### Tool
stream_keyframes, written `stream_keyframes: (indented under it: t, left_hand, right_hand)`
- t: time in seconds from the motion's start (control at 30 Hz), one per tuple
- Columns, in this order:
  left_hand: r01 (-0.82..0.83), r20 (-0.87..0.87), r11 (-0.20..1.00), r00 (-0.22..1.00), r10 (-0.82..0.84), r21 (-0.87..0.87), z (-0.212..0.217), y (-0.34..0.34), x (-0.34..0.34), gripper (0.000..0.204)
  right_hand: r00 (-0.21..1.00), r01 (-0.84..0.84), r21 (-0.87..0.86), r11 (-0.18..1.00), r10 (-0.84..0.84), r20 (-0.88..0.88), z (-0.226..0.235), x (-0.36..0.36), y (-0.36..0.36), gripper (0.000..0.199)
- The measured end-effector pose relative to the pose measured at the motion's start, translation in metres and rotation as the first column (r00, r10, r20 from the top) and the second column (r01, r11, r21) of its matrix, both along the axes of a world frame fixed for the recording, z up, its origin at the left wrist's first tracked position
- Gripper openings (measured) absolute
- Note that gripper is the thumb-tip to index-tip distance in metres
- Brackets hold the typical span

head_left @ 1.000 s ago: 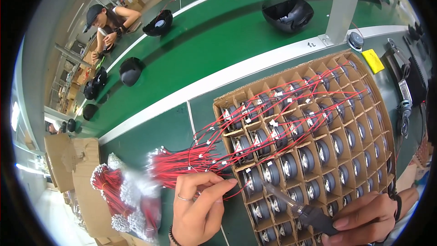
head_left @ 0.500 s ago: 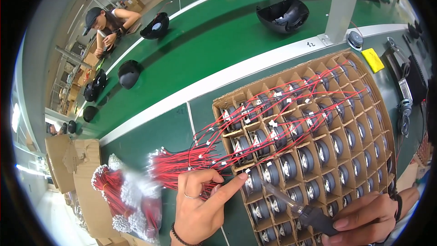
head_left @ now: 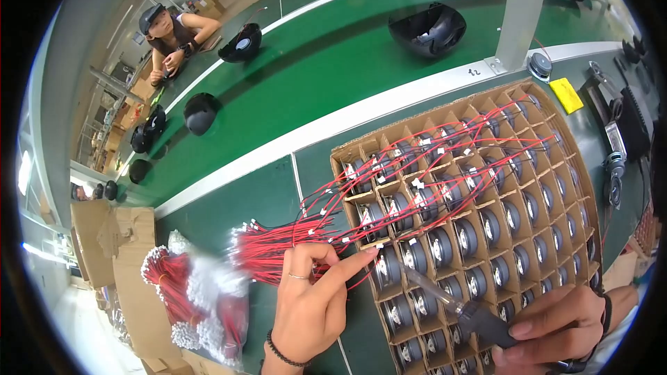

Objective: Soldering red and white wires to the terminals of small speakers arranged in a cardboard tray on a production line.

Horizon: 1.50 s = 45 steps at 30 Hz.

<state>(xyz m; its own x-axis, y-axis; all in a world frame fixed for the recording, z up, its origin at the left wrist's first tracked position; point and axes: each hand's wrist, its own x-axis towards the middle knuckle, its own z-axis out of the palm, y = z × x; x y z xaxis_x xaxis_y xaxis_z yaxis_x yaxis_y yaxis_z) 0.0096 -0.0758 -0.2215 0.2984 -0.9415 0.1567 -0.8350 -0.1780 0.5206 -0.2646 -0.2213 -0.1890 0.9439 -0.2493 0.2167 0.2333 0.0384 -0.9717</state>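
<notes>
My right hand (head_left: 563,326) is closed round the dark handle of a soldering iron (head_left: 483,321). The iron's shaft slants up and left, its tip close to a round speaker (head_left: 387,267) in the near-left part of a divided cardboard box (head_left: 342,160). My left hand (head_left: 313,298) has its index finger stretched to the box's left edge, beside that speaker. A thin red wire (head_left: 361,280) shows under this finger; the thumb is mostly hidden. Red and black wires (head_left: 274,250) with white ends lie in a bunch just beyond my left hand. More wires run across the far speakers.
A clear bag of wire bundles (head_left: 222,319) lies at the left, beside cardboard (head_left: 133,250). Black shells (head_left: 427,31) stand on the green surface beyond a white rail (head_left: 278,146). A metal post (head_left: 521,21) rises behind the box. Across, a person (head_left: 167,45) leans on the surface.
The view has shifted slightly. My left hand stays at the box's left edge and the soldering iron remains by the speaker. The person across has raised their head.
</notes>
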Motion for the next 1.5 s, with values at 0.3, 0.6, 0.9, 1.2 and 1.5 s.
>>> stream_keyframes:
  t: [0.3, 0.6, 0.9, 1.2, 1.5]
  left_hand:
    - [0.012, 0.061, 0.999, 0.998, -0.011, -0.031, 0.002, -0.002, -0.004, 0.056]
    - [0.067, 0.101, 0.997, 0.993, -0.062, -0.043, -0.002, 0.006, -0.004, 0.06]
    - [0.038, -0.053, 0.991, 0.998, -0.046, -0.13, 0.005, 0.007, -0.002, 0.034]
    - [-0.064, -0.36, 0.998, 0.93, 0.067, 0.022, 0.0, 0.013, 0.004, 0.019]
    - [-0.109, -0.452, 0.994, 0.886, 0.106, 0.019, 0.002, 0.011, 0.0, 0.017]
  right_hand:
    - [0.995, 0.076, -0.147, 0.986, -0.066, 0.077, 0.001, -0.002, 0.0, 0.044]
    - [0.877, 0.463, -0.53, 0.711, -0.281, 0.39, 0.002, 0.019, 0.003, 0.04]
    - [0.99, 0.128, -0.249, 0.96, -0.109, 0.089, -0.002, -0.003, -0.002, 0.037]
    - [0.925, 0.374, -0.589, 0.716, -0.248, 0.287, 0.006, 0.009, 0.008, 0.041]
    - [0.744, 0.629, -0.527, 0.572, -0.639, 0.195, -0.006, 0.01, 0.034, 0.034]
